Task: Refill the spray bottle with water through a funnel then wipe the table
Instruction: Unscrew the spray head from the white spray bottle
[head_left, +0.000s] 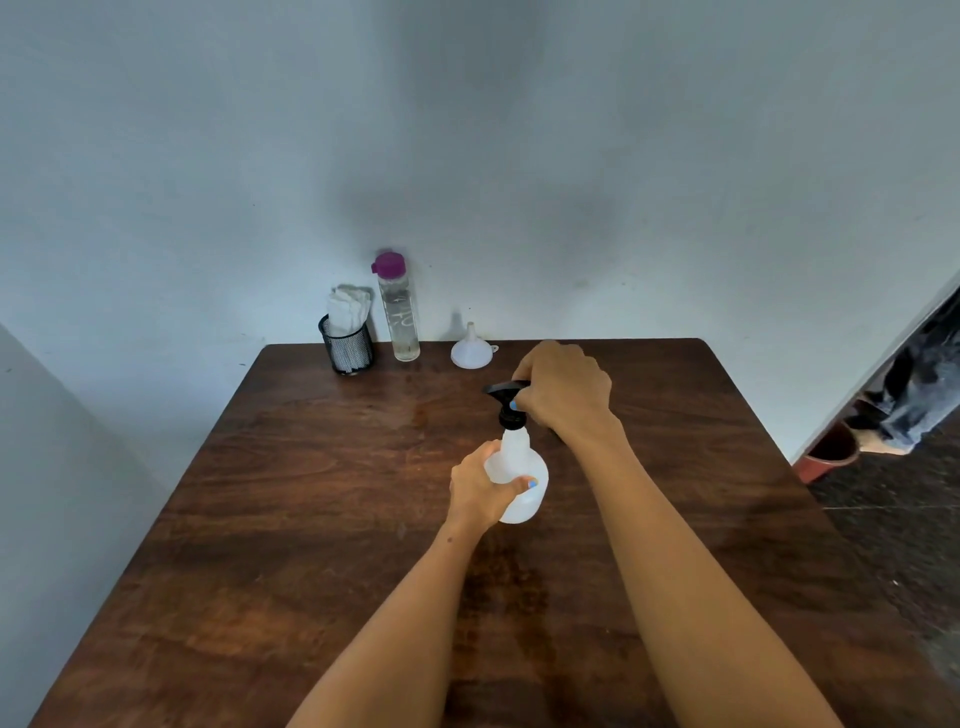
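A translucent white spray bottle (521, 470) stands on the dark wooden table (322, 519) near its middle. My left hand (480, 491) grips the bottle's round body from the left. My right hand (563, 387) is curled round the black spray head (503, 389) on top of the bottle. At the table's far edge a small white funnel (471, 352) rests upside down, spout up. Left of it stands a clear water bottle (399, 312) with a purple cap, filled with water. White cloth (348, 306) sticks out of a black mesh cup (347, 351).
The table's far edge meets a pale blue wall. To the right the floor is dark, with a reddish pot (828, 452) and a person's legs (914, 395) by the doorway. A faint wet patch (421, 413) shows on the wood.
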